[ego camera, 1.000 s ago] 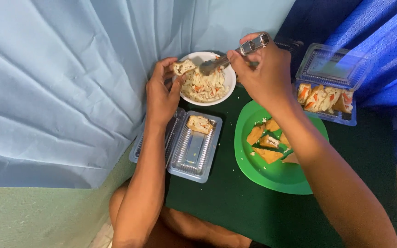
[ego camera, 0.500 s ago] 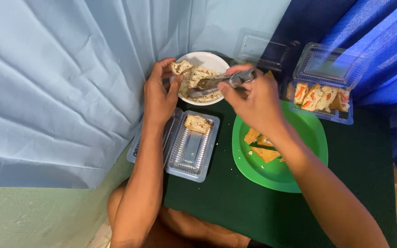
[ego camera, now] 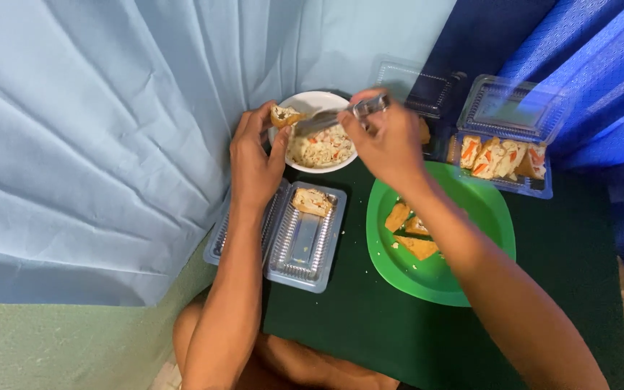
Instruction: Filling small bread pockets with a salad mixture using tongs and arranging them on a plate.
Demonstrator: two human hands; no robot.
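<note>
My left hand (ego camera: pixel 256 153) pinches a small filled tofu piece (ego camera: pixel 286 115) over the left rim of a white bowl (ego camera: pixel 311 100) that holds a shredded vegetable mix (ego camera: pixel 321 146). My right hand (ego camera: pixel 386 137) grips a metal spoon (ego camera: pixel 324 120) by its handle, with the spoon's tip against the tofu piece. Below the bowl lies an open clear plastic tray (ego camera: pixel 302 249) with one tofu piece (ego camera: pixel 312 201) at its far end. A green plate (ego camera: pixel 471 209) with several fried tofu pieces (ego camera: pixel 413 231) sits under my right forearm.
At the right, an open clear box (ego camera: pixel 505 162) holds several stuffed tofu pieces with carrot. An empty clear lid (ego camera: pixel 413 83) lies behind the bowl. Everything rests on a dark green cloth (ego camera: pixel 565 289). Light blue fabric (ego camera: pixel 95 144) hangs at the left, dark blue fabric (ego camera: pixel 615 65) at the right.
My right hand has drawn back toward me over the bowl with the spoon. The left hand has lifted the tofu piece to the bowl's left rim, and the spoon tip now meets it.
</note>
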